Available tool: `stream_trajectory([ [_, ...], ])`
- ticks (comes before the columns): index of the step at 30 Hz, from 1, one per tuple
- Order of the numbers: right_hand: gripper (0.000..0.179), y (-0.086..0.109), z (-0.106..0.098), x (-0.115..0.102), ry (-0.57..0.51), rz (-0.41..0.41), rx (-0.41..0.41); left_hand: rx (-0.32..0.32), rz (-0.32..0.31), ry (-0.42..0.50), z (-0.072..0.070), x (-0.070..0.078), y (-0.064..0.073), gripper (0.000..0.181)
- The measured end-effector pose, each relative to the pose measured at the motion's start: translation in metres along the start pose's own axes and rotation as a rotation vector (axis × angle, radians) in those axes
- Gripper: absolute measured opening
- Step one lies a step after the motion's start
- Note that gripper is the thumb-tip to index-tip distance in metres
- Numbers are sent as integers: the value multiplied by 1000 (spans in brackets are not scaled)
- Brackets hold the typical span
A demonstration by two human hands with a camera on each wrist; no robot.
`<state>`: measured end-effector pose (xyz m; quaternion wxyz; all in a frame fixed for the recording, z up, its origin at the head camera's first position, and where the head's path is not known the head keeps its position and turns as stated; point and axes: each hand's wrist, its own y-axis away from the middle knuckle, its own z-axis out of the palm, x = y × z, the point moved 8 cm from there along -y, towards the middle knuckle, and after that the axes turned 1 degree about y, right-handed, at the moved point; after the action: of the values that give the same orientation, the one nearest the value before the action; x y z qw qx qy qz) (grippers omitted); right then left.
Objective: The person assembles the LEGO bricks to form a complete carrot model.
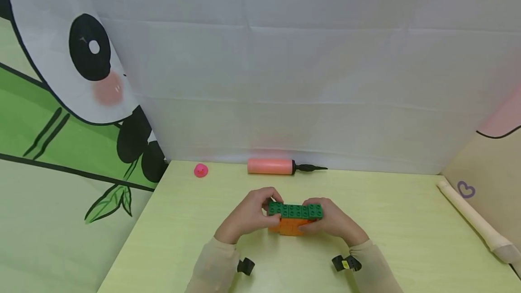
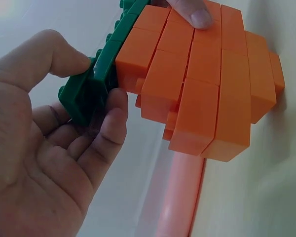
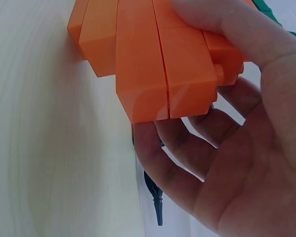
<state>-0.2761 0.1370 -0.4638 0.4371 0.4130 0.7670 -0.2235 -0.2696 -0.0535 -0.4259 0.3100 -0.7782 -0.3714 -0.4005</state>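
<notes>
In the head view a build of orange toy building bricks [image 1: 291, 228] stands on the table, with a row of green bricks [image 1: 295, 211] along its top. My left hand [image 1: 253, 214] pinches a green brick [image 2: 76, 101] at the row's left end, thumb on one side and fingers on the other. Whether that brick is fully joined, I cannot tell. On the other side my right hand [image 1: 331, 220] grips the orange build, its thumb over the near face and its fingers behind, as the right wrist view shows. The build narrows in steps towards the table.
Behind the build lies a pink hand pump [image 1: 270, 166] with a black nozzle, along the table's back edge. A small pink rubber duck [image 1: 201, 170] sits at the back left. The table [image 1: 171, 248] meets a white cloth backdrop [image 1: 285, 80].
</notes>
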Motion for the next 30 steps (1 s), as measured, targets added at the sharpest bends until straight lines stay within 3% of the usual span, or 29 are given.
stream_trajectory([
  [6, 28, 0, -5, 0, -22, -11, -19, -49, 13, -43, 2, -1, -3, 32],
  [14, 40, 2, -15, 3, -23, 13, -51, -134, -105, -50, 13, -23, -8, 42],
  [23, 46, 4, -34, 17, 62, 67, -152, -134, -157, -124, 12, -33, -15, 29],
  [30, 42, 9, -40, 19, -28, 53, -191, -157, -167, -127, 11, -38, -12, 25],
])
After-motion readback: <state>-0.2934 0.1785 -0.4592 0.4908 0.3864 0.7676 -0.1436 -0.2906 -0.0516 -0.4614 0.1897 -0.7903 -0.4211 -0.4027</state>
